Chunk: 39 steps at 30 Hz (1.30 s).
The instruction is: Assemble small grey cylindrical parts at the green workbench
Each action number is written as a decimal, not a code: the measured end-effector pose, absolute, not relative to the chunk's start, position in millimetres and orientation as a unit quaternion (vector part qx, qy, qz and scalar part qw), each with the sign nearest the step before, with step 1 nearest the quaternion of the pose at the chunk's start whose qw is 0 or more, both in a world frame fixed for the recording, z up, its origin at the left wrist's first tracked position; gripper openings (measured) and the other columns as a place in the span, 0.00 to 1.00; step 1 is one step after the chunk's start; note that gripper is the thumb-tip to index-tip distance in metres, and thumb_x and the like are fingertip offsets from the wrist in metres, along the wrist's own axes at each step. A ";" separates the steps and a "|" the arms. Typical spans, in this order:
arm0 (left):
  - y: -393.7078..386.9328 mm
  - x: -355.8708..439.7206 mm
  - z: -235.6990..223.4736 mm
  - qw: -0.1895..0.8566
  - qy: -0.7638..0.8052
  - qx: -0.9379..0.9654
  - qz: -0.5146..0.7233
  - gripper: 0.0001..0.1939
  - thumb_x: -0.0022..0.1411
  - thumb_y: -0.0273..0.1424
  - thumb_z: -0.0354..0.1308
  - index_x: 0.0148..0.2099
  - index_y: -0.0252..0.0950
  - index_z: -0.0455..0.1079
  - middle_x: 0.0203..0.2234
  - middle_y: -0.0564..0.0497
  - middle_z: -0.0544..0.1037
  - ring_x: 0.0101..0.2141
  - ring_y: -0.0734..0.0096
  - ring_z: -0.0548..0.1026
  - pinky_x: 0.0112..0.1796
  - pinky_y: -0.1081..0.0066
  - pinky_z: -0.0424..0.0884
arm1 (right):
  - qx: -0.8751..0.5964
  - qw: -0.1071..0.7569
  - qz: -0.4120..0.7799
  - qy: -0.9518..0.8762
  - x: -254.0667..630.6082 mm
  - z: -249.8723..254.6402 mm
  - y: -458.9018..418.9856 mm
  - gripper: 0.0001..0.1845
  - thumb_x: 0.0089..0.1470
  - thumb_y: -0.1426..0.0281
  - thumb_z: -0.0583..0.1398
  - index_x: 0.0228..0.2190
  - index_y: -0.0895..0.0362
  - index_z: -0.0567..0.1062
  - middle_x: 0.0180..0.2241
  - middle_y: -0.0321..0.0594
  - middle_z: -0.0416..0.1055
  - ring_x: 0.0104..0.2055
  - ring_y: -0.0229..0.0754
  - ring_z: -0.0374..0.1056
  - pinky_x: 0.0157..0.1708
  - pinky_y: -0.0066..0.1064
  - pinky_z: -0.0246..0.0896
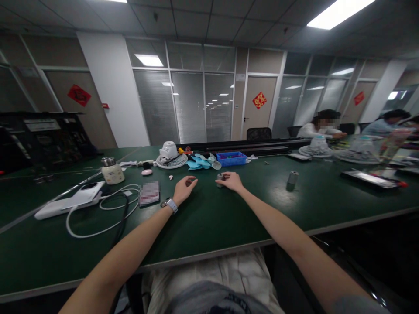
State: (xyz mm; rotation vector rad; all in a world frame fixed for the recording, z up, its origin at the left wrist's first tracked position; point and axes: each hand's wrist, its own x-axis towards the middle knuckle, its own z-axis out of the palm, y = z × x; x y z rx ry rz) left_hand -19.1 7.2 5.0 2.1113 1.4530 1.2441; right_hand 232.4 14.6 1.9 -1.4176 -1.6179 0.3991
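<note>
A small grey cylinder (220, 180) stands at the fingertips of my right hand (231, 180), which is closed around its upper part. My left hand (185, 187) hovers over the table to the left, fingers loosely curled and thumb apart, with nothing visible in it. On its wrist is a watch (170, 205). A second grey metal cylinder (292, 178) stands upright on the green table (203, 231), well to the right. Behind my hands lie light-blue fan blades (200, 162) and a blue tray (231, 159) with small parts in it.
A white fan housing with its grille (170, 158) sits at the back. To the left are a lidded bottle (112, 171), a phone (149, 193), a white power bank (68, 205) and a looping cable (88, 236). Farther right, a tablet-like device (376, 179) lies near people (322, 126) working.
</note>
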 end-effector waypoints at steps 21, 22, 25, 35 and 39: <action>5.5 -5.4 21.5 0.051 0.422 0.821 0.380 0.18 0.60 0.41 0.50 0.43 0.40 0.76 0.34 0.47 0.75 0.37 0.67 0.69 0.40 0.68 0.64 | -0.503 0.461 0.163 -0.712 157.1 -14.8 -5.7 0.23 0.41 0.58 0.66 0.40 0.52 0.72 0.32 0.36 0.76 0.33 0.40 0.73 0.35 0.29 0.67; 4.4 -6.4 22.3 0.050 0.423 0.824 0.375 0.18 0.60 0.41 0.50 0.43 0.40 0.76 0.35 0.47 0.75 0.37 0.67 0.69 0.40 0.68 0.64 | -0.505 0.461 0.160 -0.712 157.3 -15.6 -5.4 0.23 0.41 0.58 0.65 0.40 0.52 0.72 0.32 0.36 0.76 0.33 0.40 0.73 0.34 0.29 0.67; 1.7 -6.8 23.0 0.059 0.425 0.826 0.365 0.18 0.60 0.42 0.50 0.44 0.40 0.76 0.35 0.48 0.76 0.37 0.67 0.69 0.41 0.68 0.63 | -0.506 0.459 0.153 -0.715 157.7 -16.1 -5.9 0.23 0.41 0.57 0.65 0.40 0.52 0.72 0.32 0.36 0.75 0.33 0.40 0.73 0.33 0.29 0.67; 14.8 -5.1 22.5 0.107 0.466 0.717 0.507 0.18 0.59 0.42 0.52 0.42 0.38 0.76 0.37 0.48 0.78 0.38 0.67 0.73 0.40 0.70 0.66 | -0.504 0.457 0.159 -0.715 156.0 -16.8 -5.7 0.23 0.42 0.56 0.64 0.40 0.52 0.72 0.33 0.37 0.76 0.33 0.40 0.73 0.34 0.30 0.67; 19.2 -21.5 13.2 0.116 0.534 0.725 0.418 0.18 0.56 0.43 0.54 0.41 0.38 0.77 0.34 0.47 0.80 0.35 0.65 0.74 0.37 0.70 0.67 | -0.488 0.468 0.167 -0.718 156.9 -17.6 -1.0 0.22 0.42 0.57 0.65 0.40 0.52 0.72 0.34 0.37 0.75 0.33 0.39 0.72 0.35 0.30 0.67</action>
